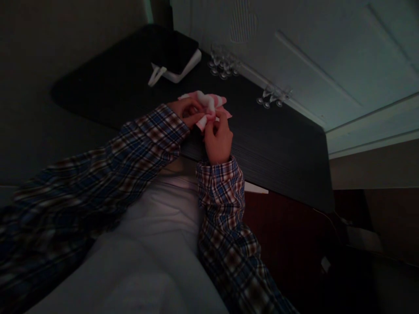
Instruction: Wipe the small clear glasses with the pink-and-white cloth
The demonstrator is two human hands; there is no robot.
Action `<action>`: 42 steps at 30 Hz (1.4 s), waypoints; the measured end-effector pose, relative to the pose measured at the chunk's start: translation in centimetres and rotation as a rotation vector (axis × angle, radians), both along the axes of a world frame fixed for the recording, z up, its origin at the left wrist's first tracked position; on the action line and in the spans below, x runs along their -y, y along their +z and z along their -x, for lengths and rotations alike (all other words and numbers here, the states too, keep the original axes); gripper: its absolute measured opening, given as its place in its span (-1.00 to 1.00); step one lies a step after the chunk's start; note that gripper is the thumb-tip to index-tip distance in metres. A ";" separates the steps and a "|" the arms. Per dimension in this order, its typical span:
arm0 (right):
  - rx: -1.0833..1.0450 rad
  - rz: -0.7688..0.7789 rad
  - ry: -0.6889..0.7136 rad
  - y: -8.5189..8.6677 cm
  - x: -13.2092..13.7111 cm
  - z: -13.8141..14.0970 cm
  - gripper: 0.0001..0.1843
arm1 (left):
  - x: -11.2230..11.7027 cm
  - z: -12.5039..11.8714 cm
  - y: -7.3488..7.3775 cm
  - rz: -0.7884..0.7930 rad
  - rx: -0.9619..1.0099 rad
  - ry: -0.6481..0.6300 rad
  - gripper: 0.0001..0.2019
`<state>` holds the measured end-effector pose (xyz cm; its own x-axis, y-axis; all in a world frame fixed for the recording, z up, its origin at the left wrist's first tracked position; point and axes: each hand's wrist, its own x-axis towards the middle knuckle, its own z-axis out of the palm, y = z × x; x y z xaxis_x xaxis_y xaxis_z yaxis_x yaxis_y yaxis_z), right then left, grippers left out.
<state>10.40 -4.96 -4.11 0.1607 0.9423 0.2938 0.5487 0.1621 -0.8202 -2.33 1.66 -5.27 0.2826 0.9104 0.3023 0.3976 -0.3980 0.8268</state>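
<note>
Both hands are on a small pink and white striped cloth (207,102), bunched up above the near edge of a dark table (268,131). On the cloth's left side, my left hand (186,110) pinches it between thumb and fingers. My right hand (218,139) grips its near right part with curled fingers. The cloth's far edges spread loosely beyond my fingertips. In the dim light I cannot make out whether it is a sock or a plain cloth.
A white-edged dark box-like object (183,65) lies at the back left, with a small white strip (157,75) beside it. Clear wine glasses (224,63) and another clear glass cluster (274,97) are along the back edge by a pale panel (314,56).
</note>
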 end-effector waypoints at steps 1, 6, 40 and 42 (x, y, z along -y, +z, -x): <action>-0.007 -0.009 0.005 -0.1 -0.1 0.0 -0.75 | 0.0 0.0 -0.1 -0.008 -0.009 0.003 -0.59; -0.036 -0.008 0.009 -0.3 -0.1 -0.1 -0.76 | 0.1 0.0 0.2 -0.002 0.019 0.008 -0.70; -0.014 0.057 -0.078 1.7 0.9 0.7 -0.76 | 0.4 0.3 0.5 0.050 0.070 0.004 -0.63; -0.018 0.064 -0.079 1.7 0.9 0.7 -0.75 | 0.6 0.4 0.9 0.044 0.059 -0.012 -0.65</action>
<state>9.73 -5.87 -2.39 0.2398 0.9432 0.2301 0.5426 0.0663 -0.8374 -2.76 1.05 -4.36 0.2768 0.9198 0.2781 0.3428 -0.3649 0.8656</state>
